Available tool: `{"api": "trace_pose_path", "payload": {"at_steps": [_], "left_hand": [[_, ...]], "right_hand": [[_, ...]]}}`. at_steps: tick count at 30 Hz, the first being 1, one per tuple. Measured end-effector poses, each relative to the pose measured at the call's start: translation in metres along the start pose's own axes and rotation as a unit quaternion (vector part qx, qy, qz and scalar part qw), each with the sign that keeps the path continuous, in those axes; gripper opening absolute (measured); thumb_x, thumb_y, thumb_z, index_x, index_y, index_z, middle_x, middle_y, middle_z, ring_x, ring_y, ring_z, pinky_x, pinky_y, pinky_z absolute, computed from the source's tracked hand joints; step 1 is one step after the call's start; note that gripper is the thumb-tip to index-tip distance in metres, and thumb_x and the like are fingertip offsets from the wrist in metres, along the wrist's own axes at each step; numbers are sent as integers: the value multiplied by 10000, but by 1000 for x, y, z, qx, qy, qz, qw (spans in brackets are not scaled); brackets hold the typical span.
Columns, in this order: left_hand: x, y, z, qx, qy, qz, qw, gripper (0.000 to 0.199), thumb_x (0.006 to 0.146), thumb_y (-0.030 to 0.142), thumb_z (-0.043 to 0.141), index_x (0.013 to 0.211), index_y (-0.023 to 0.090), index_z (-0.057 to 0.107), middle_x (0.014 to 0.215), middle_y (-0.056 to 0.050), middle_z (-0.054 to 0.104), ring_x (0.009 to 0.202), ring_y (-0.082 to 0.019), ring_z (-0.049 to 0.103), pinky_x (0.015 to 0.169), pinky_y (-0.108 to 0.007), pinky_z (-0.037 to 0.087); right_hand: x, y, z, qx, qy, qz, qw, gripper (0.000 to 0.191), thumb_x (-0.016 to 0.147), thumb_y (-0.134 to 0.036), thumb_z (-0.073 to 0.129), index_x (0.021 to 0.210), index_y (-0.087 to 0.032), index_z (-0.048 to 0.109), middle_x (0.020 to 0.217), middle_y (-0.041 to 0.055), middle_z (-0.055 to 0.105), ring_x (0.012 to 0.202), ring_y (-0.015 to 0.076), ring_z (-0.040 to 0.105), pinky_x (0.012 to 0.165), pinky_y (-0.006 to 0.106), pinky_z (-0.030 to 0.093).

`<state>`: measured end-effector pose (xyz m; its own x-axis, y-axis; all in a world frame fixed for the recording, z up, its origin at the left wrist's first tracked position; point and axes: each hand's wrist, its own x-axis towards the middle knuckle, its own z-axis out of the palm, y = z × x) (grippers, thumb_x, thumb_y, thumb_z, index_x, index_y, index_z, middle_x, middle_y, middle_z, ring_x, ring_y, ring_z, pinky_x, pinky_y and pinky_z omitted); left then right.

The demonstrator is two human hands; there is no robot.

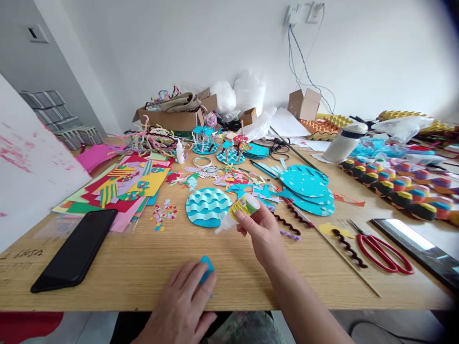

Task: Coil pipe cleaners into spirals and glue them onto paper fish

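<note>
My right hand [264, 234] is wrapped round a white glue bottle [237, 213] with a yellow label. The bottle is tilted, its nozzle pointing down to the left above the table. Near the front edge, my left hand [186, 298] holds a small blue paper piece [207, 268] against the tabletop, its fingers covering most of it. Beyond the bottle lies a round blue disc [208, 206] with wavy light-blue strips. To its left are small colored paper scraps [165, 215], and twisted pipe cleaners [287, 224] lie right of my right hand.
A black phone [75, 251] lies at left beside colored paper sheets [136, 191]. Red-handled scissors [383, 253], a thin wooden stick [347, 260] and a tablet [419, 248] occupy the right. Stacked blue discs [308, 191], a second glue bottle [180, 152] and a cardboard box [172, 119] stand farther back.
</note>
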<state>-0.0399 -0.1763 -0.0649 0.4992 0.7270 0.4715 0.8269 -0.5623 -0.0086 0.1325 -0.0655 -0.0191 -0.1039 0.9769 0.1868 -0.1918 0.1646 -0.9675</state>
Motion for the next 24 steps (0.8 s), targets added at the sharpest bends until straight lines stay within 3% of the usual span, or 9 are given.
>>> {"api": "trace_pose_path", "payload": {"at_steps": [4,7,12,18,24], "left_hand": [[1,0,-3,-5,-30,0,1000,354,759,308,588,1083,169,567,1171,-110,602,1043,-264,561,825,-375,513],[-2,-1,-4,-21,-21,31,999,265,805,215,533,1065,184,573,1112,-71,639,1021,-215,579,841,-315,508],[3,0,-9,-61,-12,19,998,213,808,199,526,1013,184,581,940,-40,676,873,-186,616,782,-292,521],[10,7,-7,-49,-35,-37,997,357,655,222,683,991,173,574,1031,-91,637,910,-259,595,752,-383,524],[5,8,-4,-44,-68,-52,995,474,642,183,700,1079,203,518,968,-36,646,844,-225,602,742,-361,501]], "right_hand": [[0,1,0,5,-2,0,1000,282,693,-384,672,871,-201,550,681,-31,536,512,87,446,428,204,368],[0,1,-1,6,-3,-1,1000,277,700,-378,668,879,-203,546,689,-30,537,515,84,447,430,203,367],[-1,-1,0,-9,-7,-1,1000,257,698,-376,662,837,-200,536,668,-33,530,515,88,449,431,207,369],[0,1,-1,-1,-11,-4,1000,262,701,-360,665,863,-197,539,679,-36,534,510,82,446,427,204,364],[0,1,-1,-8,-11,-2,1000,255,699,-367,665,851,-202,544,671,-38,538,513,88,455,436,212,375]]}}
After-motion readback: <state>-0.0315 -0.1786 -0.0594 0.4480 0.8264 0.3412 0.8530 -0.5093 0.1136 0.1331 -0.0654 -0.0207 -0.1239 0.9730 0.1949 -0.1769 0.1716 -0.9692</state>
